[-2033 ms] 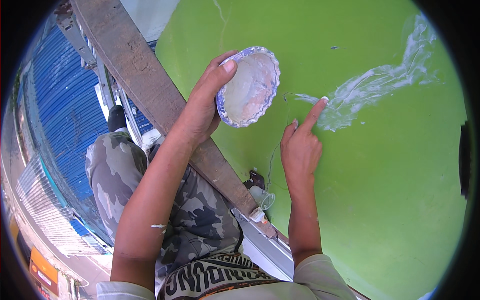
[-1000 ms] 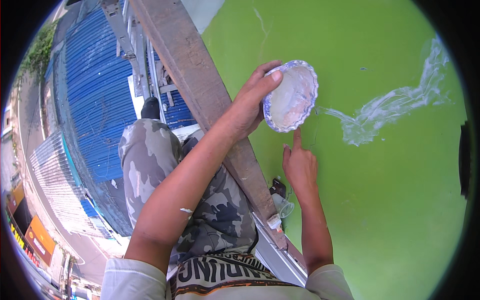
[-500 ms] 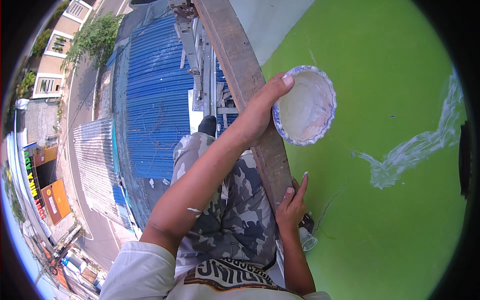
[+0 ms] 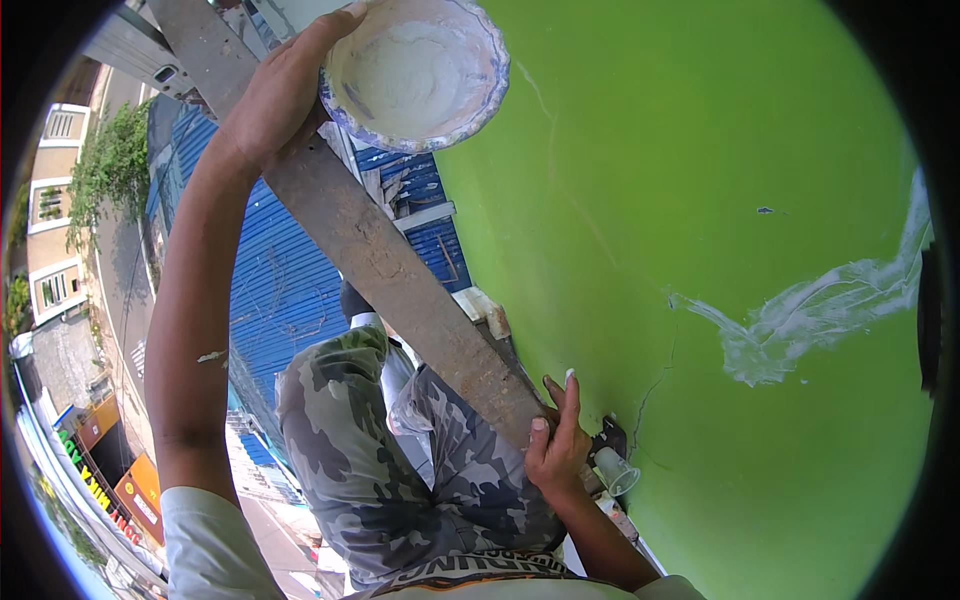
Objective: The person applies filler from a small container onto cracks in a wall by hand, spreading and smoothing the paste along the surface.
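A round bowl [image 4: 415,75] with a wavy rim and smeared whitish paste inside is in my left hand [image 4: 275,105], the thumb along its rim. That hand lies across the wooden plank [image 4: 375,265]; whether its hidden fingers also grip the wood, I cannot tell. At the plank's near end my right hand [image 4: 560,445] closes on it, the thumb on its edge. The right index finger points out, white paste on its tip. Close by, a clear plastic cup [image 4: 615,470] sits against the green wall [image 4: 620,180]. A white paste smear [image 4: 790,325] streaks the wall.
Thin cracks [image 4: 655,395] run through the wall near my right hand. Beyond my camouflage-trousered legs [image 4: 340,420] lies a blue corrugated roof [image 4: 280,300] far below, with a street [image 4: 125,225] at left. A metal beam [image 4: 140,55] shows at the upper left.
My left hand and the bowl have moved up and left. The plank's far end has swung left, away from the wall, while my right hand has stayed near its other end. My legs have shifted left.
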{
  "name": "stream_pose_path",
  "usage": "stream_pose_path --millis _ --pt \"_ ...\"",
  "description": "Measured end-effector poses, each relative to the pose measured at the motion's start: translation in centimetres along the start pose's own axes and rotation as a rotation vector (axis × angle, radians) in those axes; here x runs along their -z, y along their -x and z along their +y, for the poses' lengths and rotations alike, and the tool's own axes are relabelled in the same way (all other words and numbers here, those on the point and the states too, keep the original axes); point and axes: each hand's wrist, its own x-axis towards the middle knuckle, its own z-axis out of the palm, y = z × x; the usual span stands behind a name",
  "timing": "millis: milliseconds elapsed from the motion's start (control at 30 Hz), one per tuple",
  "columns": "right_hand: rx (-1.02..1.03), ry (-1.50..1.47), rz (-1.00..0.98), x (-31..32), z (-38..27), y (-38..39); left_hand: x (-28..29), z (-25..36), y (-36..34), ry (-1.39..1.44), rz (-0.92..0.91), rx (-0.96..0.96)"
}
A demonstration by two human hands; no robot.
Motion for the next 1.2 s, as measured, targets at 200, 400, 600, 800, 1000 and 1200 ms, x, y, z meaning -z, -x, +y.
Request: stream_pose_path --millis 200,400,600,800,1000,1200 --pt "-0.072 -0.177 0.072 -0.5 0.8 0.6 0.4 0.6 -5.1 -0.36 -0.26 -0.216" --pt "-0.091 -0.184 0.107 0.1 2.0 2.2 -0.1 -4.2 -7.2 -0.653 -0.085 -0.306" --pt "-0.101 -0.113 0.096 -0.9 1.2 1.5 -1.2 -3.4 -8.5 -0.573 -0.568 -0.145" --pt "-0.089 -0.108 0.168 -0.5 2.1 2.3 -11.4 -4.6 -10.0 -0.598 -1.107 -0.167" --pt "-0.206 0.064 0.314 0.4 -1.6 1.7 -16.5 -8.2 -9.4 -0.612 -1.315 -0.296" --pt "-0.531 0.01 0.032 -1.2 -0.2 3.6 -18.1 -8.4 -10.1 -0.628 -1.388 -0.304"
